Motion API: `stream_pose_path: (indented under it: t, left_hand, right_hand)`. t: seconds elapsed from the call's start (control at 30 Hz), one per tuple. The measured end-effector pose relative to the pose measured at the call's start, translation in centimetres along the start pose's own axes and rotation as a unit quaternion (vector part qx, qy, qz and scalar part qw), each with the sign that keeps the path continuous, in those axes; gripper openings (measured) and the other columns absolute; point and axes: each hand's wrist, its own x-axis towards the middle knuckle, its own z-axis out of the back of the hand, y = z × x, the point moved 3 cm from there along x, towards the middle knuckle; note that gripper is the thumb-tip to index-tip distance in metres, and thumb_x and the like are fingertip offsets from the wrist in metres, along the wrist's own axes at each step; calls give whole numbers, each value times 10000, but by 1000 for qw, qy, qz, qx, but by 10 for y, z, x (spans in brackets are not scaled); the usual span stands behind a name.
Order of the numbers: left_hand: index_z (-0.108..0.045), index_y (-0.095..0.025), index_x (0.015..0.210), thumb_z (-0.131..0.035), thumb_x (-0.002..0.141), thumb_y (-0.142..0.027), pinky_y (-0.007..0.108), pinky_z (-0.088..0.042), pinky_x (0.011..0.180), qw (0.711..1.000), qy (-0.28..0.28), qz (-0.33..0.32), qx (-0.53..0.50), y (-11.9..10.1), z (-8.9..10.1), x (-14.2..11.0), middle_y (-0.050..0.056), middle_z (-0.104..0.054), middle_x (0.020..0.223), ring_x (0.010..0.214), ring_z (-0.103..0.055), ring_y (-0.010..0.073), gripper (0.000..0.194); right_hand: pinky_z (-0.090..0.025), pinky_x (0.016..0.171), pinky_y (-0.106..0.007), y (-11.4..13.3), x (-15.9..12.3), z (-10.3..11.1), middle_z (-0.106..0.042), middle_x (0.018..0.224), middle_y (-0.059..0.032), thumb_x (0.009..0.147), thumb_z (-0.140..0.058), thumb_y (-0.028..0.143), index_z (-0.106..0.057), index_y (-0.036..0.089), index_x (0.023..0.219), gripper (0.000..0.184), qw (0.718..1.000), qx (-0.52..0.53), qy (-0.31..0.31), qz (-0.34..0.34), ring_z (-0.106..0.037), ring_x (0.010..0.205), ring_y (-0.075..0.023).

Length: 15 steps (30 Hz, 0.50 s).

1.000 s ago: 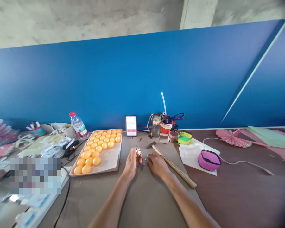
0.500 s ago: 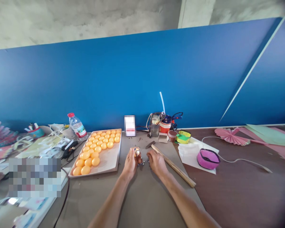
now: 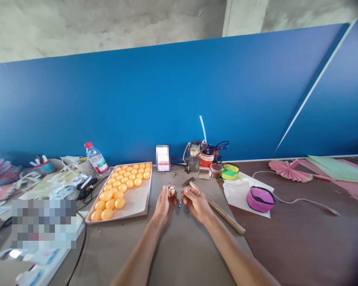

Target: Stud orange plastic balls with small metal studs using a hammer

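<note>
In the middle of the desk my left hand [image 3: 163, 204] is closed around a small round orange ball [image 3: 171, 190] with a shiny, decorated patch facing up. To its right, my right hand [image 3: 195, 202] has thumb and forefinger pinched together, a short gap from the ball. Whatever sits in that pinch is too small to make out. Tiny shiny pieces [image 3: 178, 205] show below and between the hands. Left of my left hand, a shallow white tray [image 3: 137, 204] carries several rows of plain orange balls [image 3: 119, 203].
Wooden sticks [image 3: 223, 214] and a dark hammer-like head [image 3: 187, 181] lie right of my right hand. Behind are a glass jar [image 3: 193, 159], a red cup [image 3: 207, 160] and a yellow-green container [image 3: 229, 172]. A purple pouch [image 3: 260, 199] sits right; a water bottle [image 3: 97, 161] and cables stand left.
My right hand has shifted slightly left and up, closer to the ball, with its pinched fingertips now turned toward it. My left hand keeps hold of the ball in nearly the same place.
</note>
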Motion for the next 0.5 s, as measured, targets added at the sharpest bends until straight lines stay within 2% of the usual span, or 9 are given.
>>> stream_pose_path:
  t: [0.13,0.33,0.5]
  left_hand:
    - [-538,-142,871,-462,772,-567,243,-367,502,1000,19,-1,2,2,0,0,3,-534,623,488,-482,106,444]
    - [-546,-141,899,-471,786,-530,236,-362,497,1000,30,1,1,8,0,1,1,-547,609,496,-479,105,412]
    - [-549,-133,905,-468,780,-543,251,-369,504,999,33,0,22,9,0,1,14,-564,622,509,-494,117,437]
  right_hand:
    - [-317,498,-220,1,-4,-6,-593,615,27,545,-723,271,-585,162,702,235,1000,5,19,-16,-460,460,-69]
    - [-279,493,-224,-5,-4,-9,-575,549,37,646,-645,286,-541,177,655,151,997,-55,41,18,-417,452,-74]
    - [-261,498,-228,-8,-2,-8,-500,472,53,667,-626,305,-533,179,634,160,994,-92,46,33,-397,467,-84]
